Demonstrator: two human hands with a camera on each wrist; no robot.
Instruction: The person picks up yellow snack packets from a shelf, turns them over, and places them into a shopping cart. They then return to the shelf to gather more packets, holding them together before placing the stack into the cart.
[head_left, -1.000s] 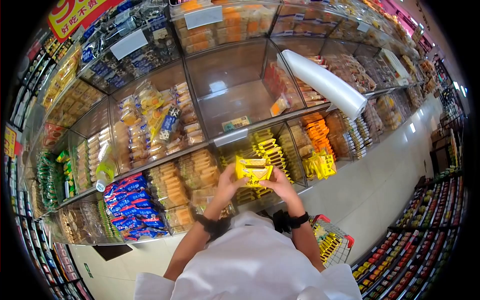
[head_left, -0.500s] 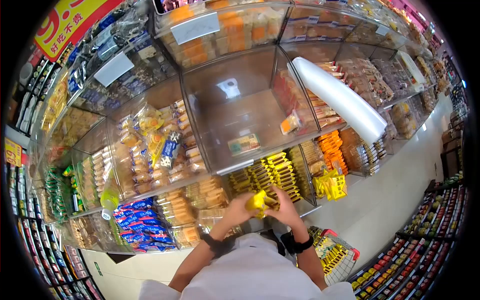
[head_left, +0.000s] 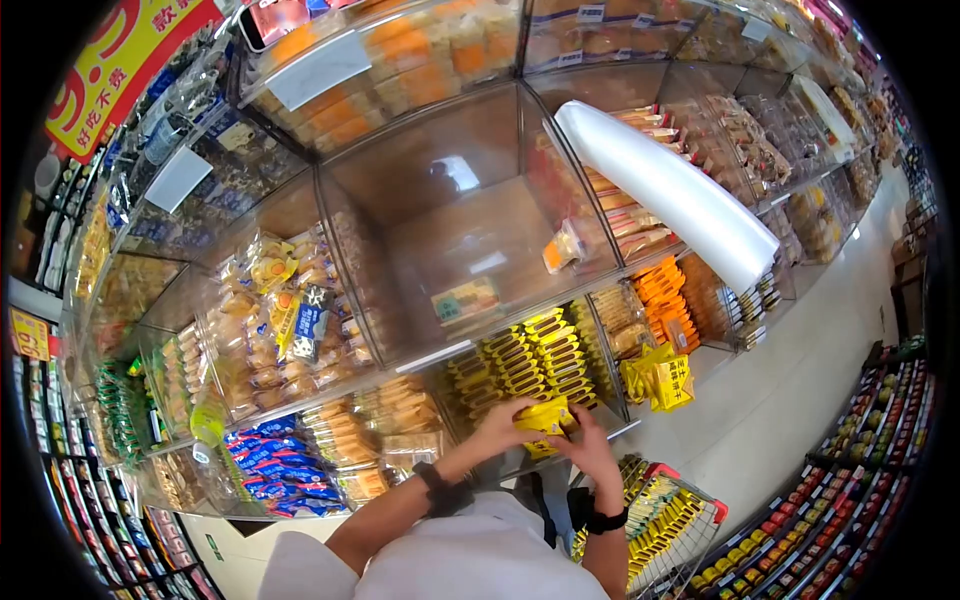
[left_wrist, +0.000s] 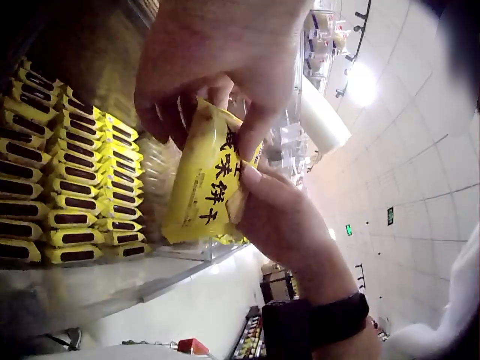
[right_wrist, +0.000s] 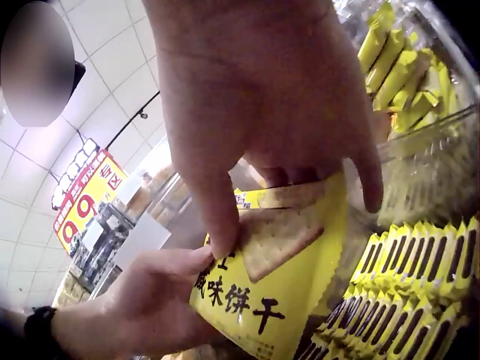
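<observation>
Both hands hold one yellow cracker packet [head_left: 545, 413] in front of the body, over the front edge of a bin. In the left wrist view my left hand [left_wrist: 225, 56] has its fingers and thumb at the packet's upper end. My right hand [right_wrist: 262, 97] grips the other end, fingers behind and thumb across the front. The packet's face, with dark characters and a printed cracker, shows in the right wrist view. Just beyond the hands, rows of similar yellow packets [head_left: 545, 355] stand on edge in the bin.
Blue packets [head_left: 275, 460] fill a bin to the left. A white plastic bag roll [head_left: 670, 190] lies slantwise across the shelf, above loose yellow packets [head_left: 665, 380] hanging at the bin's corner. Low on the right stands a shopping cart [head_left: 720, 512] holding yellow packets.
The packet, first held face-up, was turned on edge and now lies tilted between the hands. Both hands stay on it. The head view has shifted slightly.
</observation>
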